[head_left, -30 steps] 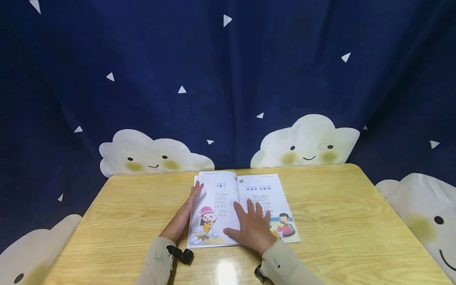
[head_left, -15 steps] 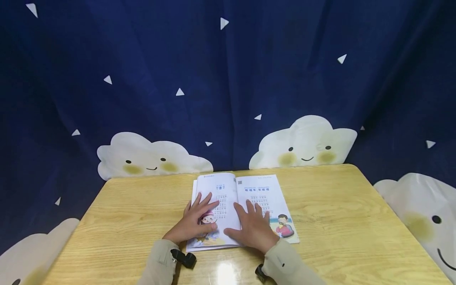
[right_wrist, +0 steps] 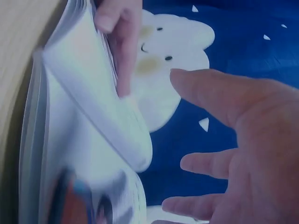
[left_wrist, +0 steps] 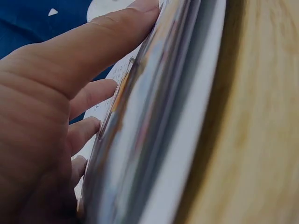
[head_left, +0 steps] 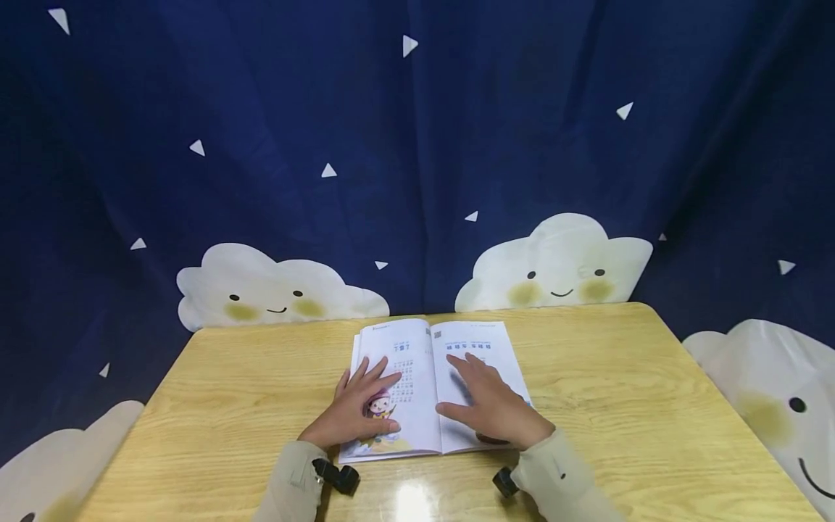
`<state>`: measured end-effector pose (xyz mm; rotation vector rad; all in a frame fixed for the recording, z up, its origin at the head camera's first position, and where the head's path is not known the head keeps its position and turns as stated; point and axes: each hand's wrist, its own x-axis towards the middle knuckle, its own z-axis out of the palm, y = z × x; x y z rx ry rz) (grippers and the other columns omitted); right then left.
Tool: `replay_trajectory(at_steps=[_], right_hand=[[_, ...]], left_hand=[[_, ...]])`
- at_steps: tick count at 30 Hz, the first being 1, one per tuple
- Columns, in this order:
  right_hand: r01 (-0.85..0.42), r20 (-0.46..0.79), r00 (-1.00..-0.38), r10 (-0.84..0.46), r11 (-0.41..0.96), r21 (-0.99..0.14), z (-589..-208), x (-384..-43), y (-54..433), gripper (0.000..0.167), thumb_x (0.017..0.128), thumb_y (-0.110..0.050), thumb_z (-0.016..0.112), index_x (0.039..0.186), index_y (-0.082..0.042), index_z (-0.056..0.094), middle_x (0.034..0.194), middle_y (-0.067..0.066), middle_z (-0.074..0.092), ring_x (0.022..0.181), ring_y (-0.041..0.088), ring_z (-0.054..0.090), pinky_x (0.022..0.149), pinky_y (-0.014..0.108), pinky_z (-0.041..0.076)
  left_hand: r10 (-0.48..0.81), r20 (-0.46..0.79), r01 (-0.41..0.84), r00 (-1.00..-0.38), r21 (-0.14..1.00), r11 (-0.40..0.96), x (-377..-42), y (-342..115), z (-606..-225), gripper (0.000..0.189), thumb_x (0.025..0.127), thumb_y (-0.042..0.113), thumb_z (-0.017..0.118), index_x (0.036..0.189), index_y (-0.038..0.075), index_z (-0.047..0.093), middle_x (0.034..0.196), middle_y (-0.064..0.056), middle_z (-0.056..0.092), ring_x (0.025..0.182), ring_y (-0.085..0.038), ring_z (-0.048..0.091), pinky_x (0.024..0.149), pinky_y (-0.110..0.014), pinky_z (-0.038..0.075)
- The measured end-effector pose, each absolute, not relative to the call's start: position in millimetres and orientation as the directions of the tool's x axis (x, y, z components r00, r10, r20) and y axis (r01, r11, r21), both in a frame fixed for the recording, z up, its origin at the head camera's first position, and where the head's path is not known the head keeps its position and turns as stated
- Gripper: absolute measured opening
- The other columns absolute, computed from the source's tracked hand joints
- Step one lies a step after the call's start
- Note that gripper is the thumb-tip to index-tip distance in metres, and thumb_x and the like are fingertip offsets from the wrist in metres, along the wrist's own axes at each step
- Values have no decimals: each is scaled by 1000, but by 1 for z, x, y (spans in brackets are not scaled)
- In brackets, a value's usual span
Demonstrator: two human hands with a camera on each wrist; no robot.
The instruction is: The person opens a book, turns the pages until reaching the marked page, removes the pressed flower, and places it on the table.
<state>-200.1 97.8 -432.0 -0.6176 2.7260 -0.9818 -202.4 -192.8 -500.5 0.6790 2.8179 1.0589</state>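
Paper lies under the left hand [head_left: 357, 407], whose fingers spread loosely over the left page [head_left: 417, 428] and touch it, thumb out to the side; nothing is pinched. Over the right page [head_left: 502, 337], the right hand [head_left: 492, 406] is spread wide and holds nothing. The right wrist view shows a gap between its fingers and the paper, so it appears raised.

Half a second ago the right thumb reached across the fold onto the left page; now the hand has shifted rightward, its thumb tip above the fold, and more of that crease shows. The left hand has hardly moved. Judging by this, the left hand alone is keeping the book flat, while the right has let go of the pressing.

The book lies open on the table, near its far edge, between both forearms. A drawn figure [head_left: 378, 406] in a pink hat peeps out beside the left fingers; the right page's drawing is mostly covered. Pale sleeves [head_left: 293, 478] and small black devices [head_left: 335, 475] sit at the wrists. Beyond the wooden table [head_left: 620, 391] hangs a blue curtain [head_left: 417, 145] with smiling clouds [head_left: 561, 261].
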Motion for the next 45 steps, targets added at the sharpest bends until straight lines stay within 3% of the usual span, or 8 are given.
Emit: replay_trajectory(at_steps=[9, 15, 22, 32, 45], right_hand=[[-348, -49, -857, -513, 646, -680, -428, -207, 163, 87, 84, -48, 70, 150, -7, 32, 156, 24, 20, 142, 43, 17, 109, 63, 21], [-302, -117, -853, -508, 665, -683, -426, -208, 190, 94, 76, -46, 78, 150, -7, 33, 156, 25, 18, 141, 46, 17, 108, 67, 19], [-293, -162, -828, -536, 662, -690, -439, -203, 195, 101, 70, -47, 82, 151, -10, 33, 159, 18, 15, 144, 45, 9, 109, 67, 14], [-345, -121, -838, -532, 688, -638, -446, -203, 199, 101, 69, -53, 81, 150, -12, 34, 158, 17, 21, 142, 47, 14, 109, 67, 17], [-359, -99, -829, -551, 660, -659, -456, -206, 196, 103, 67, -44, 86, 148, -6, 36, 154, 19, 29, 140, 47, 23, 108, 66, 18]], left_hand=[[433, 94, 388, -897, 638, 665, -203, -191, -498, 84, 76, 56, 75, 148, 30, 40, 161, -2, 15, 147, -33, -4, 110, -60, -10], [427, 85, 377, -900, 643, 667, -199, -192, -497, 84, 76, 55, 75, 148, 29, 40, 161, -2, 16, 147, -34, -4, 111, -60, -10], [418, 116, 387, -901, 649, 655, -199, -192, -500, 84, 75, 54, 76, 147, 28, 42, 160, -4, 19, 147, -36, -1, 110, -61, -8], [416, 92, 374, -905, 640, 672, -201, -191, -502, 85, 75, 57, 75, 148, 32, 40, 161, 0, 16, 147, -32, -3, 111, -58, -10], [417, 93, 372, -904, 649, 664, -202, -191, -500, 85, 75, 57, 75, 148, 32, 40, 161, 0, 16, 147, -31, -4, 111, -58, -10]])
